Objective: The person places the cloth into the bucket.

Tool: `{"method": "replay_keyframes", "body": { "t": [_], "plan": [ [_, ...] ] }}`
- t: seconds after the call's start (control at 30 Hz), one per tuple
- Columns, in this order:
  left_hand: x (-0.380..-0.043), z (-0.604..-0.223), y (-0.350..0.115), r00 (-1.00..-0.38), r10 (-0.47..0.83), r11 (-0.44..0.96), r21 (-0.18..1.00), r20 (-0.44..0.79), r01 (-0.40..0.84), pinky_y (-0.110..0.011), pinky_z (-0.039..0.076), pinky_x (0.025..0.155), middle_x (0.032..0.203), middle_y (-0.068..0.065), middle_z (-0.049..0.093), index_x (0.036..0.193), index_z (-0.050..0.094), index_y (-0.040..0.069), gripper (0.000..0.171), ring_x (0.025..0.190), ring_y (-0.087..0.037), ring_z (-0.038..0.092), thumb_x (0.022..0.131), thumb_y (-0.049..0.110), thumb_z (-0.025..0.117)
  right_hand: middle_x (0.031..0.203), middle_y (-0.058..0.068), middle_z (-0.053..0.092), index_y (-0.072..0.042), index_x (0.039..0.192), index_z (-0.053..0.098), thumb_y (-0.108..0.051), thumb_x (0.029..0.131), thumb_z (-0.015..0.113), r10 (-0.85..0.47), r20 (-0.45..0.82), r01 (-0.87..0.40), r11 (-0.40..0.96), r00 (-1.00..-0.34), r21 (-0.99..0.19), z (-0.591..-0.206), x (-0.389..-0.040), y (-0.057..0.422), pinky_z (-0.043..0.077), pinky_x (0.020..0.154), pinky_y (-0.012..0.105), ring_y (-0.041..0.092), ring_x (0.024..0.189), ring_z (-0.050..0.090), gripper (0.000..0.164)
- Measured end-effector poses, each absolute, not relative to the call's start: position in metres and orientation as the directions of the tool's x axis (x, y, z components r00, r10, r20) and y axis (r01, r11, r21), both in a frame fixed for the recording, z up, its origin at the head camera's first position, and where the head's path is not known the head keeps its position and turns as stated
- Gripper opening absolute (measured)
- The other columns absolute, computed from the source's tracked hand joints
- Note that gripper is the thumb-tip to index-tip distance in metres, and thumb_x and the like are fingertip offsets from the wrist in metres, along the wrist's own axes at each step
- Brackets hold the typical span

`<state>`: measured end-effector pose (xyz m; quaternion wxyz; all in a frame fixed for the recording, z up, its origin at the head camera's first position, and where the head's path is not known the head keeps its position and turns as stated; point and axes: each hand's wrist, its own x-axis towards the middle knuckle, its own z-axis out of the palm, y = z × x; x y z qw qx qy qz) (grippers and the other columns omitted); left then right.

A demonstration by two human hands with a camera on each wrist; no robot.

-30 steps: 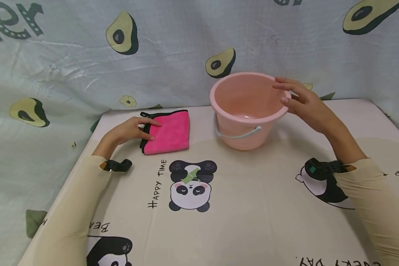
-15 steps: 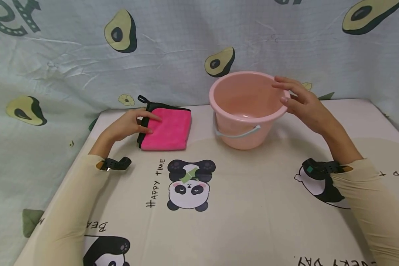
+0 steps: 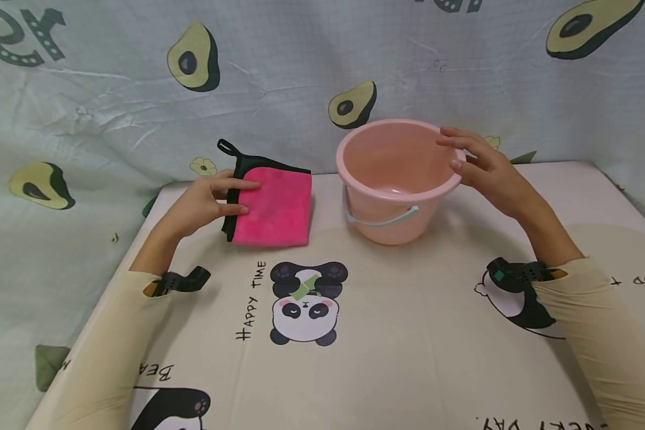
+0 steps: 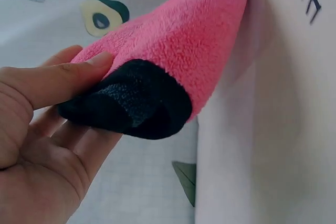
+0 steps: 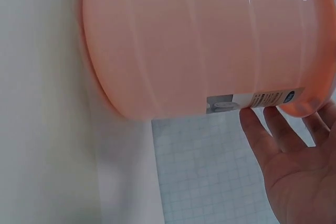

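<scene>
A folded pink cloth [image 3: 276,206] with a black border lies on the table left of a pink plastic bucket [image 3: 395,179]. My left hand [image 3: 231,197] pinches the cloth's black-edged left side, thumb on top and fingers beneath. In the left wrist view that end of the cloth [image 4: 178,45] is raised off the table in my left hand [image 4: 97,95]. My right hand [image 3: 459,152] rests against the bucket's right rim with fairly straight fingers. The right wrist view shows its fingertips [image 5: 252,121] touching the bucket [image 5: 199,40] from outside, near a white label.
The table [image 3: 408,334] has a cream cover printed with pandas and lettering. An avocado-print sheet [image 3: 113,101] hangs close behind the cloth and bucket and falls past the table's left edge. The bucket's pale handle [image 3: 381,218] hangs down at its front.
My left hand has taken the cloth's left edge and lifted it, drawing the cloth slightly back toward the sheet. My right hand has stayed on the bucket's rim.
</scene>
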<state>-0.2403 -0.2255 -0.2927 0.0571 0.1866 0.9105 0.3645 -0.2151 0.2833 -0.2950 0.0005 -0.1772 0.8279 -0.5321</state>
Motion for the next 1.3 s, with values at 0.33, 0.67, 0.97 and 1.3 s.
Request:
{"method": "replay_keyframes", "body": {
  "t": [0.33, 0.67, 0.97, 1.3],
  "plan": [
    [-0.22, -0.276, -0.217, -0.936, 0.319, 0.579, 0.751, 0.149, 0.317, -0.028, 0.045, 0.099, 0.146, -0.002, 0.05, 0.133, 0.07, 0.023, 0.048, 0.134, -0.021, 0.045, 0.088, 0.012, 0.081, 0.166, -0.007, 0.024, -0.017, 0.152, 0.049, -0.023, 0.105, 0.053, -0.311, 0.19, -0.3, 0.358, -0.931, -0.884, -0.294, -0.216, 0.285, 0.048, 0.094, 0.013, 0.038, 0.149, 0.03, 0.048],
    [-0.206, -0.268, -0.212, -0.919, 0.283, 0.457, 0.804, 0.273, 0.38, -0.016, 0.055, 0.083, 0.141, 0.001, 0.053, 0.133, 0.07, 0.015, 0.046, 0.117, -0.016, 0.056, 0.089, 0.0, 0.076, 0.166, -0.005, 0.023, -0.014, 0.152, 0.048, -0.016, 0.105, 0.052, -0.382, 0.169, -0.307, 0.336, -0.908, -0.89, -0.292, -0.224, 0.292, 0.048, 0.094, 0.014, 0.036, 0.146, 0.032, 0.047],
    [-0.189, -0.259, -0.202, -0.909, 0.268, 0.42, 0.81, 0.319, 0.408, -0.018, 0.056, 0.081, 0.137, -0.001, 0.056, 0.131, 0.071, 0.013, 0.047, 0.106, -0.019, 0.064, 0.088, -0.005, 0.075, 0.166, -0.003, 0.021, -0.014, 0.152, 0.049, -0.009, 0.104, 0.052, -0.434, 0.14, -0.3, 0.325, -0.89, -0.897, -0.288, -0.23, 0.301, 0.049, 0.093, 0.015, 0.025, 0.138, 0.041, 0.048],
    [-0.181, -0.244, -0.192, -0.86, 0.325, 0.331, 0.804, 0.393, 0.493, -0.02, 0.058, 0.08, 0.133, -0.005, 0.057, 0.13, 0.071, 0.008, 0.047, 0.102, -0.024, 0.066, 0.086, -0.01, 0.074, 0.166, -0.004, 0.021, -0.013, 0.152, 0.048, -0.009, 0.105, 0.052, -0.428, 0.14, -0.295, 0.32, -0.893, -0.9, -0.289, -0.229, 0.301, 0.049, 0.094, 0.015, 0.025, 0.137, 0.042, 0.048]
  ]
}}
